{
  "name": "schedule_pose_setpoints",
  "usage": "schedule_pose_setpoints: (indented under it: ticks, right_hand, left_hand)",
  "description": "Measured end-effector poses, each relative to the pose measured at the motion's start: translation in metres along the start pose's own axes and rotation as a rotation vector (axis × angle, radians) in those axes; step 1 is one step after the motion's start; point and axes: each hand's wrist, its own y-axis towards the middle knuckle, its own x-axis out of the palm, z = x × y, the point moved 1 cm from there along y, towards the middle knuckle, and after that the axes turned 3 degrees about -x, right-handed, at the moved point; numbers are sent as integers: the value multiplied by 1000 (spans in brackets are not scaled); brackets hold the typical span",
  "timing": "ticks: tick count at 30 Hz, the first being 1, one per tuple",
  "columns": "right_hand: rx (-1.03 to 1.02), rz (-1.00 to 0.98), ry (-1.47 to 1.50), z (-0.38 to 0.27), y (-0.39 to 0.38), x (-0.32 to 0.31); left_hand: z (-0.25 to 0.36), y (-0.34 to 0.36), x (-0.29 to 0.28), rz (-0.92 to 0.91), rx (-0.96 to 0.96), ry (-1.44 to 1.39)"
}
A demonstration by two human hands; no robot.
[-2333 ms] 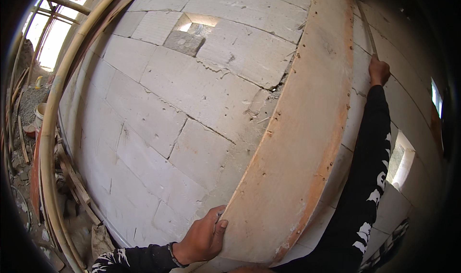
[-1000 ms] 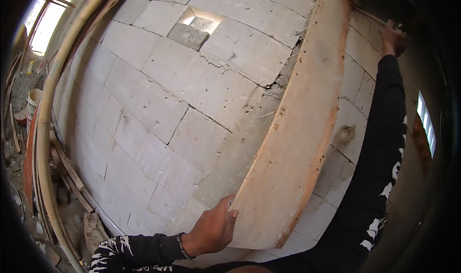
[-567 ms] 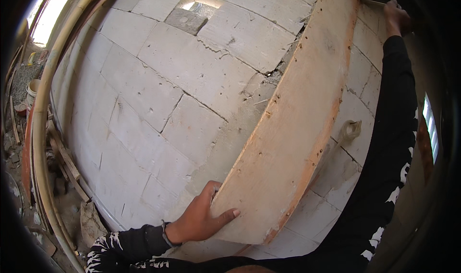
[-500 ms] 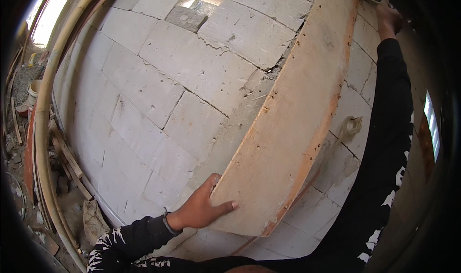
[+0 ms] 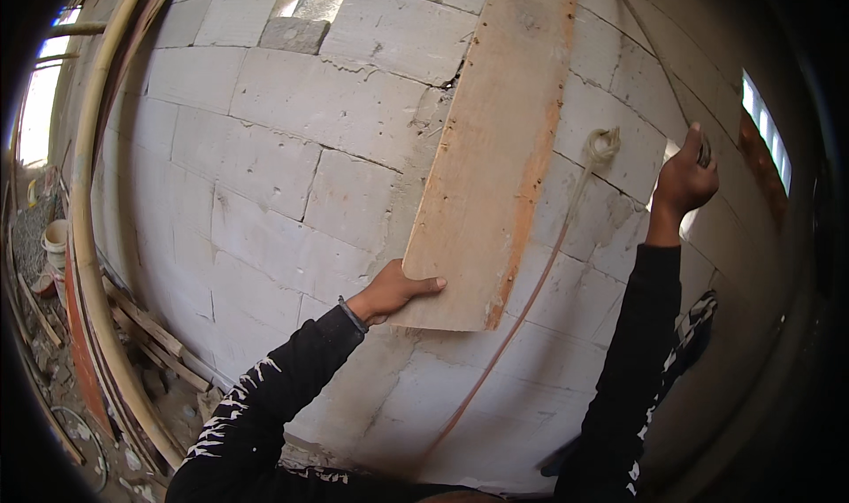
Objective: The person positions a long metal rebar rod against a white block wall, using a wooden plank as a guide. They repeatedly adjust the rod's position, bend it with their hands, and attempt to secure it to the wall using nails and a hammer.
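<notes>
A long plywood board (image 5: 495,167) with nails along both long edges stands almost upright against the block wall (image 5: 292,176). My left hand (image 5: 393,292) grips its lower left edge, thumb across the front face and fingers behind. To the right of the board, my right hand (image 5: 683,183) is closed round the lower end of a long, thin, dark metal bar (image 5: 659,56). The bar slants up and left, its far tip in front of the wall and apart from the board. Its exact kind is hard to make out.
A coiled pale hose (image 5: 601,147) hangs on the wall, with a reddish length (image 5: 522,317) running down. Bamboo poles (image 5: 86,220) lean at left, beside wooden offcuts (image 5: 159,335), rubble and a white bucket (image 5: 55,236). An opening (image 5: 309,9) pierces the wall above.
My right hand has come down from the board's upper end, and the bar now shows clear of it. My left hand keeps its grip on the board. The view has shifted and turned.
</notes>
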Motion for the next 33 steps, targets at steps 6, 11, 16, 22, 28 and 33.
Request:
schedule_pose_setpoints:
  ticks: [6, 11, 16, 22, 28, 33]
  right_hand:
    - [50, -48, 4, 12, -21, -77]
    - [-31, -24, 22, 16, 2, -53]
    - [-111, -14, 15, 10, 24, -7]
    - [-237, -14, 2, 5, 49, 30]
    - [-328, -89, 2, 29, 55, 26]
    - [-380, -70, -38, 51, 68, 23]
  left_hand:
    - [55, -60, 29, -201, 114, 35]
    - [88, -93, 73, -163, 140, 14]
    - [106, -111, 87, -151, 60, -3]
    - [118, -123, 106, -98, 31, 18]
    - [121, -127, 124, -84, 19, -26]
    - [110, -121, 131, -16, 18, 53]
